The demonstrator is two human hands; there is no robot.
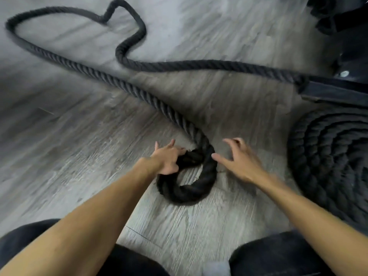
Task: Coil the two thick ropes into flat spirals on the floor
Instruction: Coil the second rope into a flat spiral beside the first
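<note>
One rope end (190, 157) in left hand (166, 159)

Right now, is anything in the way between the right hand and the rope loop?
Nothing visible. The right hand hovers open beside the rope loop, with only bare floor between them. The left hand grips the rope's end; the finished coil lies apart, further right.

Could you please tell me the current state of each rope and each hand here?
Loose rope: first small loop formed, the rest trailing uncoiled across the floor.
Coiled rope: wound in a flat spiral, partly out of frame.
Left hand: grips the loose rope's end.
Right hand: open, fingers spread beside the loop.
</note>
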